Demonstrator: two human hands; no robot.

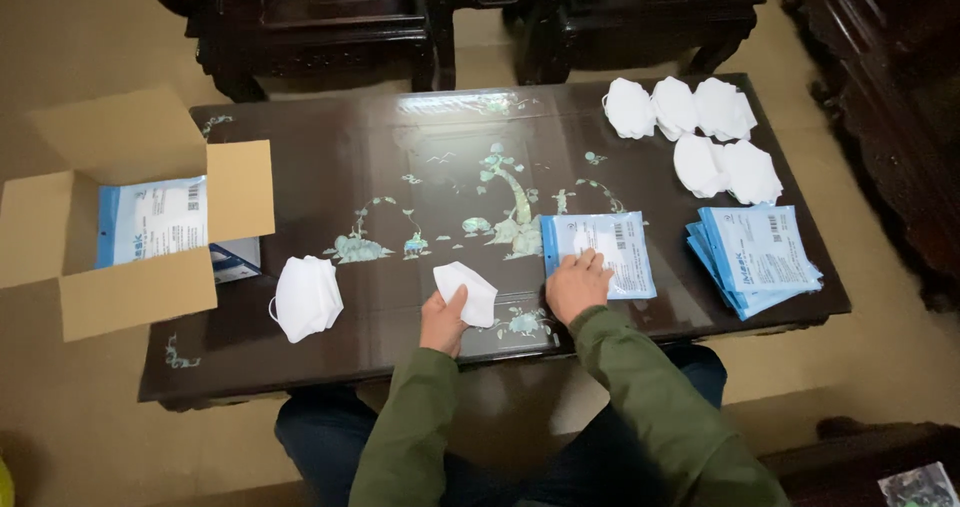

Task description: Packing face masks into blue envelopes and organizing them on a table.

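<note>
My left hand holds a folded white face mask just above the near edge of a dark inlaid table. To its right, my right hand presses flat on a blue-and-white mask packet lying on the table. Both sleeves are olive green.
A small pile of white masks lies at the near left. Several more masks are spread at the far right, with a stack of blue packets below them. An open cardboard box of packets stands at the left. Dark chairs sit behind.
</note>
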